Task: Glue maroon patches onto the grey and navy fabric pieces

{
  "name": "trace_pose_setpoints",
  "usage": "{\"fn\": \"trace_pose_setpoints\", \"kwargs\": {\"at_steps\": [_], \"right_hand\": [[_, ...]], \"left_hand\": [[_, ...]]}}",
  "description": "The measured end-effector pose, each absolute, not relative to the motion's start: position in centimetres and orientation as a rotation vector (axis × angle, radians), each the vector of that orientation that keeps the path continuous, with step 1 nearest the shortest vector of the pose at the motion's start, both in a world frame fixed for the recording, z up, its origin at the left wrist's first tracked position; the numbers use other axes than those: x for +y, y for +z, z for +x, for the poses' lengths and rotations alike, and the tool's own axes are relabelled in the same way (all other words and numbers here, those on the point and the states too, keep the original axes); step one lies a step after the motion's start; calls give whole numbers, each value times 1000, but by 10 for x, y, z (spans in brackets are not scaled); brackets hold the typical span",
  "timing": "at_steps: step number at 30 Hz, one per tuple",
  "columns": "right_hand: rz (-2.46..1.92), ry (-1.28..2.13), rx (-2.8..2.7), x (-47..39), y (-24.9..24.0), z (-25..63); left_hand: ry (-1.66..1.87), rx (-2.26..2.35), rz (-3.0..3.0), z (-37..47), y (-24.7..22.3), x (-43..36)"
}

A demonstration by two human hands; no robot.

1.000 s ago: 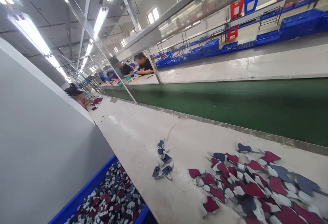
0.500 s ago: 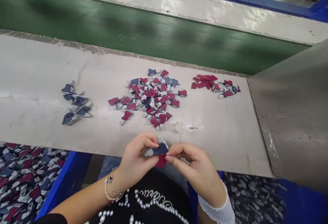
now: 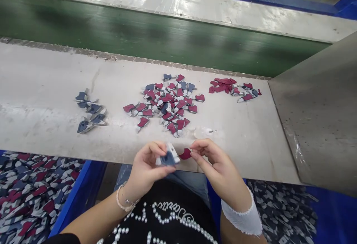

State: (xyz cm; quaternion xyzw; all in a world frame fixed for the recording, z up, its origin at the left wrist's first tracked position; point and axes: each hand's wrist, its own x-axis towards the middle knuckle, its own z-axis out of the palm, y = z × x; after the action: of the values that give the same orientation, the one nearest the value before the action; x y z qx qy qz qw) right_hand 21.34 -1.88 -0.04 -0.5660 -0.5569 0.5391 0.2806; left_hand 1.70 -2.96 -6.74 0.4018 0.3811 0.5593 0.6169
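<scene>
A small blue-and-white plastic part (image 3: 169, 158) is held by my left hand (image 3: 146, 166), between thumb and fingers at the table's front edge. Just to its right, my right hand (image 3: 219, 169) pinches a thin red shaped piece (image 3: 185, 154) by its right end. The red piece and the plastic part are apart. Beyond my hands lies a loose pile of red-and-white and blue-and-white parts (image 3: 167, 98). Several blue-and-white parts (image 3: 93, 108) lie to the left. Flat red pieces (image 3: 222, 85) are heaped at the right, beside a few more assembled-looking parts (image 3: 247, 94).
A green conveyor belt (image 3: 156, 37) runs behind the pale table (image 3: 240, 136). A metal panel (image 3: 318, 117) rises at the right end. Below the table are a blue bin (image 3: 74, 195) of mixed parts at left and dark grey parts (image 3: 287, 214) in another at right.
The red piece was against the plastic part's underside; now my right hand holds it away to the right. My left hand has turned the plastic part, showing a hollowed blue side.
</scene>
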Motion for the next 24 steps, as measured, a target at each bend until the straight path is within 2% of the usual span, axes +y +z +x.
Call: {"fn": "trace_pose_setpoints", "kwargs": {"at_steps": [5,12,18,24], "right_hand": [[-1464,1476,-1532,-18,6,209],[-1463,1590,-1509,-16,4,209],[-1429,1850,-1459,-8,2,213],[-1578,1617,-1370,-8,7,227]], "left_hand": [[1245,795,1505,13,-51,-28],[1144,835,1529,9,-53,-24],[1049,709,1719,2,-52,-20],[1107,982,1687,3,-48,-16]]}}
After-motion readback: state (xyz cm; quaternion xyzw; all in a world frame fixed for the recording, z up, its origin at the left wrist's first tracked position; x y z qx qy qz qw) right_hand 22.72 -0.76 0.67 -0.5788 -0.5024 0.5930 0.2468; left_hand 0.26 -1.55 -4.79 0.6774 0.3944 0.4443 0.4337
